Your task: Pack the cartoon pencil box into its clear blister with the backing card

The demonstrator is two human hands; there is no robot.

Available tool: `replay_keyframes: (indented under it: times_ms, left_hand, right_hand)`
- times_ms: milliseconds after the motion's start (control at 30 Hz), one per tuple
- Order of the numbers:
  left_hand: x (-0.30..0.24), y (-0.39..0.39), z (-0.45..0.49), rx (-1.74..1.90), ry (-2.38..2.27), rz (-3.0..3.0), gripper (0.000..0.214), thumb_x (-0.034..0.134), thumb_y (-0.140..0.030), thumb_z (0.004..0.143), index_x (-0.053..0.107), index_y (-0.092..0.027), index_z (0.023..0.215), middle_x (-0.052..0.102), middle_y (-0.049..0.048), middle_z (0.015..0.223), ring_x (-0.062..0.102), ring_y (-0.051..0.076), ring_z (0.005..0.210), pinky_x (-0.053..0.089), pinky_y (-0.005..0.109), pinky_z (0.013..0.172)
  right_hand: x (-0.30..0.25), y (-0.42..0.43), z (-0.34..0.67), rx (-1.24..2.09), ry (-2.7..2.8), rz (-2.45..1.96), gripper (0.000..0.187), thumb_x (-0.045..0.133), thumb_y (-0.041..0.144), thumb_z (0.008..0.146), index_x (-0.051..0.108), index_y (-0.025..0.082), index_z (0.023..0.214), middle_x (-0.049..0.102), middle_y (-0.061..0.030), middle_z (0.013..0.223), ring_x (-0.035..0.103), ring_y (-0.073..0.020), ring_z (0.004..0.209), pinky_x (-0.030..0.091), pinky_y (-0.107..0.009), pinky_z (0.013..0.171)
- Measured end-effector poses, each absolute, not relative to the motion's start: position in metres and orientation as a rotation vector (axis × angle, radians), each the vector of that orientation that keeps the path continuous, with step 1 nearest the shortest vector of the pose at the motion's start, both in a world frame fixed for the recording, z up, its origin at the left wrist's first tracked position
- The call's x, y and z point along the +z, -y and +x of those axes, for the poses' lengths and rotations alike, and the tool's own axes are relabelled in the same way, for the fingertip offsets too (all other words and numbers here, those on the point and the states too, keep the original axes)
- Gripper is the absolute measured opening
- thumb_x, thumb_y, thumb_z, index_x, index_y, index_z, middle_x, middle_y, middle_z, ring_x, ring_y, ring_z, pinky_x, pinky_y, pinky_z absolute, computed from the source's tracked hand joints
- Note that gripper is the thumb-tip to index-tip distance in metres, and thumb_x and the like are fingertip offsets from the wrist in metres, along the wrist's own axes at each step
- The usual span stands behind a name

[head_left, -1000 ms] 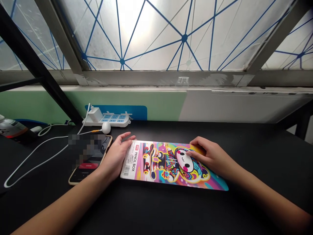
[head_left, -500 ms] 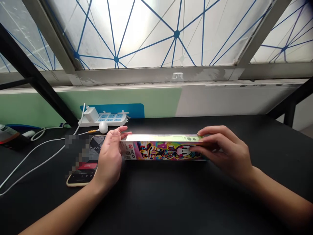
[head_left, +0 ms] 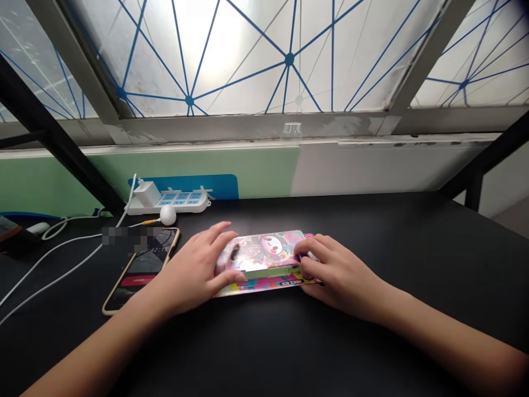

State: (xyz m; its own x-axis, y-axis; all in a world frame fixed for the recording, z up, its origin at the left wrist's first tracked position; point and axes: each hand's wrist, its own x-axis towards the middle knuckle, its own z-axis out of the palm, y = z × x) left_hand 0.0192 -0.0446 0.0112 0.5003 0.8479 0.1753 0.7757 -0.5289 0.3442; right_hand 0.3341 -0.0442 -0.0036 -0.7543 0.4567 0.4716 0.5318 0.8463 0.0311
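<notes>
A pencil box point(head_left: 270, 248) with a shiny cartoon-face top and a light green side lies flat in front of me. Below its front edge shows a colourful printed layer point(head_left: 264, 285) reading "PENCIL BOX"; whether it is a sleeve or a sheet I cannot tell. My left hand point(head_left: 202, 262) holds the left end, its thumb along the front and its fingers over the top. At the right end, my right hand point(head_left: 334, 270) grips the box with bent fingers, its thumb low at the front corner. Both hands hide the ends.
A phone point(head_left: 176, 248) in a pale case lies left, partly behind my left forearm. Behind it are a white power strip point(head_left: 182, 208), a round white plug point(head_left: 167, 215) and a white cable point(head_left: 53, 259). Black frame bars point(head_left: 70, 143) slant up at both sides before the window.
The pencil box has gone from standing on its long edge to lying flat, cartoon-face side up. My left hand has moved onto its top, and my right hand has shifted left and lower.
</notes>
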Motion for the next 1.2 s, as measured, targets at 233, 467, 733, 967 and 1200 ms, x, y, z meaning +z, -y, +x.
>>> replay_keyframes:
  times_ms: [233,467,733,967,1200]
  left_hand:
    - [0.000,0.042,0.025,0.379,-1.369,2.605,0.066,0.070,-0.050,0.087,0.048,-0.025,0.144,0.057,0.0120,0.140,0.054,0.033,0.126,0.047,0.048,0.104]
    - [-0.005,0.050,0.033,0.701,-1.347,3.018,0.066,0.077,-0.039,0.085,0.048,-0.023,0.143,0.053,0.0176,0.139,0.050,0.038,0.127,0.035,0.062,0.112]
    - [0.004,0.054,0.035,0.892,-1.326,3.144,0.080,0.070,-0.058,0.087,0.035,-0.022,0.150,0.053,0.0209,0.140,0.048,0.039,0.132,0.022,0.069,0.118]
    - [0.016,0.047,0.019,0.961,-1.383,3.092,0.049,0.070,-0.041,0.094,0.051,-0.018,0.133,0.072,0.0097,0.106,0.069,0.026,0.096,0.037,0.061,0.113]
    - [0.007,0.050,0.025,0.852,-1.219,3.175,0.030,0.069,-0.037,0.094,0.062,-0.016,0.115,0.073,0.0100,0.105,0.071,0.026,0.092,0.046,0.054,0.105]
  right_hand:
    - [-0.002,0.039,0.342,0.198,2.579,-0.778,0.022,0.070,0.041,0.092,0.061,0.021,0.095,0.063,-0.0111,0.111,0.060,-0.0248,0.101,0.053,-0.041,0.088]
    - [0.004,0.020,0.361,0.186,2.359,-1.139,0.061,0.069,0.054,0.089,0.048,0.022,0.137,0.052,-0.0185,0.144,0.051,-0.0352,0.131,0.047,-0.055,0.105]
    - [0.016,0.022,0.372,0.070,2.328,-1.102,0.064,0.079,0.056,0.078,0.054,0.022,0.126,0.067,-0.0111,0.117,0.064,-0.0298,0.106,0.054,-0.046,0.092]
    - [0.018,0.032,0.363,-0.375,2.351,-0.872,0.035,0.074,0.041,0.089,0.055,0.021,0.111,0.071,-0.0038,0.092,0.069,-0.0219,0.082,0.042,-0.049,0.105]
    - [0.003,0.040,0.348,-0.576,2.497,-0.856,0.019,0.056,0.020,0.098,0.058,0.015,0.116,0.075,-0.0107,0.104,0.071,-0.0259,0.089,0.050,-0.048,0.094]
